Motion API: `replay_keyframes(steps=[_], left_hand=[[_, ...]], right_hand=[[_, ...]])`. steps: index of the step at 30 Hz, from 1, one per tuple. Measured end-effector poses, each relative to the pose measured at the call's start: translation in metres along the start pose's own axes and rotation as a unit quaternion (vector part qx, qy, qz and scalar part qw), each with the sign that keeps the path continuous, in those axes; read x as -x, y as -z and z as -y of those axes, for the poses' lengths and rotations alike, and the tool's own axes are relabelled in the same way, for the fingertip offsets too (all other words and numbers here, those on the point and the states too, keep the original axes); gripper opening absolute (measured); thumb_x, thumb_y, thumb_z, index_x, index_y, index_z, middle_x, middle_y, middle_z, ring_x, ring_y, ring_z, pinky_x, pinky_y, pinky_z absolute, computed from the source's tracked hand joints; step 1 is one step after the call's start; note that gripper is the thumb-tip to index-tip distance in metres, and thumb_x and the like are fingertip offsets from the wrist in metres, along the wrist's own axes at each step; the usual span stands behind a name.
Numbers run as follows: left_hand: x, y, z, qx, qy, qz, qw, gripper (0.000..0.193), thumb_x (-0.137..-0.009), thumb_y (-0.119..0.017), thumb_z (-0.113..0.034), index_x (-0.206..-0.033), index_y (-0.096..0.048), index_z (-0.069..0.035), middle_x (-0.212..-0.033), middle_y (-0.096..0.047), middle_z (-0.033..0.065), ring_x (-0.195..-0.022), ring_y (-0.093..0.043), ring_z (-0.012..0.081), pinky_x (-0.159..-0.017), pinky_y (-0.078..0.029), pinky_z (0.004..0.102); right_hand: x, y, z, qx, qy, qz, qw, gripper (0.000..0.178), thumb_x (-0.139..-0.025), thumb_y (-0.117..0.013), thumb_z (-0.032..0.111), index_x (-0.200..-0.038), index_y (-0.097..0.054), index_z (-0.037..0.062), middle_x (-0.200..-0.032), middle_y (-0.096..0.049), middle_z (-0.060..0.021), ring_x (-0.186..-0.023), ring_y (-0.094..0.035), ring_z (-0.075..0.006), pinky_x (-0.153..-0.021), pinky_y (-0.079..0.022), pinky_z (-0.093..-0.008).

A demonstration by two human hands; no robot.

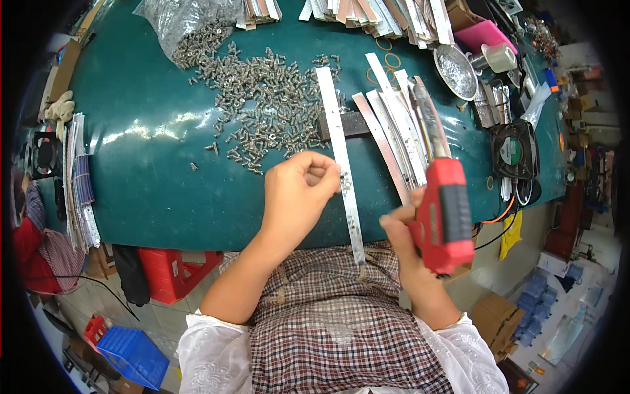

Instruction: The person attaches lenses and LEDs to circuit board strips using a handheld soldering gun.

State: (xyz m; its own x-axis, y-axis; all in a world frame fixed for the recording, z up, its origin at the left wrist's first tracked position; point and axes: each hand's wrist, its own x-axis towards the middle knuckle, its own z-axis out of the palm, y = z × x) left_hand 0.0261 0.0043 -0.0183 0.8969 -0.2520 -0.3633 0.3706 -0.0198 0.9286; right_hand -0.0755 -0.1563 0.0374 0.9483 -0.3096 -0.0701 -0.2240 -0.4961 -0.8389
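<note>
A long narrow white circuit-board strip [334, 118] lies in front of me, its near end reaching past the table edge over my apron. Small components dot its nearer half. My left hand [296, 190] is closed in a pinch, fingertips at the strip's left edge; what sits between them is too small to make out. My right hand [408, 243] grips a red and black soldering gun [445, 213], its metal barrel pointing away over more strips [392, 131]. A dark block [354, 125] lies under the strip. Small metal connectors [262, 98] are heaped beyond my left hand.
A clear plastic bag [174, 23] spills connectors at the back left. At right stand a metal bowl [455, 72], a solder spool [499, 58] and a black fan [514, 150]. Rubber bands [392, 60] and bundled strips [79, 177] lie on the green table [144, 190].
</note>
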Motion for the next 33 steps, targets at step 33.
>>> replay_keyframes(steps=[33], left_hand=[[-0.001,0.002,0.001,-0.273,-0.229,-0.07,0.932,0.018,-0.077,-0.067,-0.001,-0.093,-0.071,-0.007,-0.084,-0.065,0.0031,-0.05,-0.049,0.009,-0.049,-0.04,0.0253]], right_hand=[[0.055,0.021,-0.035,0.03,-0.017,0.109,0.993,0.027,-0.069,-0.069,-0.004,-0.096,-0.066,-0.003,-0.079,-0.062,-0.014,-0.062,-0.059,-0.0298,-0.055,-0.047,-0.0348]])
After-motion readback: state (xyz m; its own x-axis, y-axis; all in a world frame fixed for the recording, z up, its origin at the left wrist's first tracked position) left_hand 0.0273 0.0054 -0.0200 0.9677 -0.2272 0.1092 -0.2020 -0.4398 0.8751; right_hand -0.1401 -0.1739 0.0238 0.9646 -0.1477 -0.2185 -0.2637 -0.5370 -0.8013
